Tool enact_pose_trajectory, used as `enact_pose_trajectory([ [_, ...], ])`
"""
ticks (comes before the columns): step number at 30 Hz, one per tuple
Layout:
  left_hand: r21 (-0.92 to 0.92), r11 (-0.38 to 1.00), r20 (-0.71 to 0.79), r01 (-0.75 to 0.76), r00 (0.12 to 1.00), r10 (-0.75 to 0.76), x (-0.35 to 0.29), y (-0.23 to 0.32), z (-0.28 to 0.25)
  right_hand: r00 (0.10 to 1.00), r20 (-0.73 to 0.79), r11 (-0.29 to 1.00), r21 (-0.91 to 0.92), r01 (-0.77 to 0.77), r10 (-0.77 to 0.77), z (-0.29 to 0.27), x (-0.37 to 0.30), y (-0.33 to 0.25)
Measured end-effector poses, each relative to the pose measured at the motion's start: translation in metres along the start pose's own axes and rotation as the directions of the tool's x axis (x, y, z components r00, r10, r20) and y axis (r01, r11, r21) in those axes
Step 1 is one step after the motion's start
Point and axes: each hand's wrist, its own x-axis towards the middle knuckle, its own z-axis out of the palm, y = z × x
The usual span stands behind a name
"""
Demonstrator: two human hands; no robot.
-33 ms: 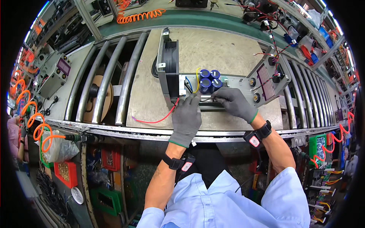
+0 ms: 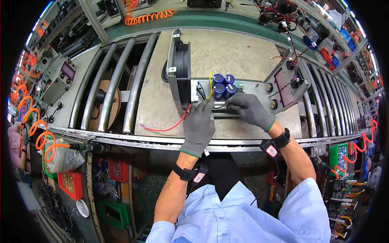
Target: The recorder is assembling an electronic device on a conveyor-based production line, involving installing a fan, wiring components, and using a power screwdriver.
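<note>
On a metal chassis (image 2: 255, 87) stands a cluster of blue cylindrical capacitors (image 2: 219, 89), with a yellow wire (image 2: 210, 83) beside it. A black fan (image 2: 184, 65) is fixed upright at the chassis's left end. My gloved left hand (image 2: 199, 124) rests at the near edge by the fan, fingers closed; what they pinch is hidden. From beside it a red wire (image 2: 166, 128) trails left onto the board. My gloved right hand (image 2: 253, 111) pinches a thin black wire (image 2: 221, 106) just in front of the capacitors; the wire spans the gap between both hands.
A vented end panel (image 2: 282, 87) with loose wires closes the chassis's right side. The wooden board (image 2: 235, 46) lies between metal rollers (image 2: 117, 81). At far left sits another metal unit (image 2: 58, 81); an orange coiled hose (image 2: 40, 129) hangs near a red parts bin (image 2: 69, 186).
The black wire shows more plainly between my hands. My right fingers have shifted very slightly; my left hand stays in place.
</note>
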Motion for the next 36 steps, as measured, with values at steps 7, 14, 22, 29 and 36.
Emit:
enact_pose_trajectory([
  [7,-0.019,0.999,0.022,0.042,0.999,-0.042,0.001,0.006,-0.005,0.984,0.092,0.877,-0.446,0.179,-0.154,-0.014,-0.002,-0.012],
  [14,-0.054,0.997,0.03,0.049,0.998,-0.048,0.003,0.008,-0.009,0.985,0.007,0.956,-0.241,0.167,-0.171,-0.002,-0.003,0.006],
  [22,-0.01,0.999,0.047,0.053,0.998,-0.053,0.002,0.011,-0.007,0.978,0.026,0.909,-0.364,0.202,-0.207,0.004,-0.009,0.009],
  [29,0.085,0.995,0.101,0.058,0.993,-0.066,0.005,0.015,-0.01,0.986,0.03,0.876,-0.455,0.158,-0.162,0.004,-0.009,-0.009],
  [36,0.245,0.967,0.184,0.067,0.976,-0.115,0.008,0.017,-0.01,0.995,-0.039,0.951,-0.299,0.08,-0.096,-0.026,0.014,-0.036],
])
